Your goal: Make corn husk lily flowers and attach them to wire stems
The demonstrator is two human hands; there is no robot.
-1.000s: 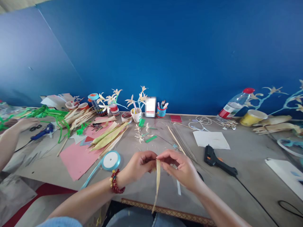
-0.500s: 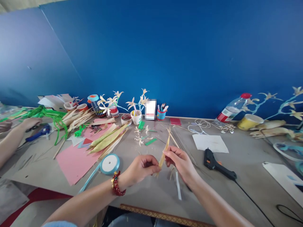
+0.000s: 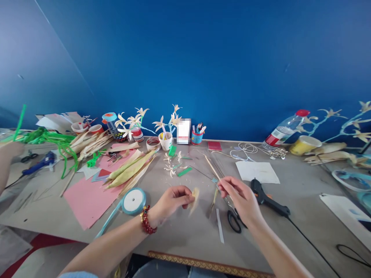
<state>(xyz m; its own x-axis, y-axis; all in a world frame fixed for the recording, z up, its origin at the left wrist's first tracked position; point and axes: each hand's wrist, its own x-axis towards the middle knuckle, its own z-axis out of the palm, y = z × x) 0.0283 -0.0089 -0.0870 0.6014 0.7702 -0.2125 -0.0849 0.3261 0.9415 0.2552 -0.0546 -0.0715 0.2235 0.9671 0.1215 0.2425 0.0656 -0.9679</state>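
Observation:
Pinched between the fingers of my left hand (image 3: 180, 197) is a small pale husk piece (image 3: 194, 199), a little blurred. My right hand (image 3: 238, 194) is over a pair of scissors with black handles (image 3: 234, 221), its fingertips drawn together near the blades; whether they grip anything is hidden. A thin yellowish husk strip (image 3: 214, 199) and a white strip (image 3: 220, 226) lie on the table between my hands. Left of my left hand rests a roll of blue ribbon (image 3: 133, 201).
A black glue gun (image 3: 269, 199) lies at the right, near white paper (image 3: 257, 172). Husks (image 3: 130, 172) and pink paper (image 3: 89, 199) are at the left. Small husk flowers (image 3: 171, 168) lie ahead. Another person's hand (image 3: 11, 154) is at the far left, by green strips.
My right hand has let go of the husk and moved right, over the scissors. The husk in my left hand now looks shorter. The other person's hand has moved left, and a green strip stands up there.

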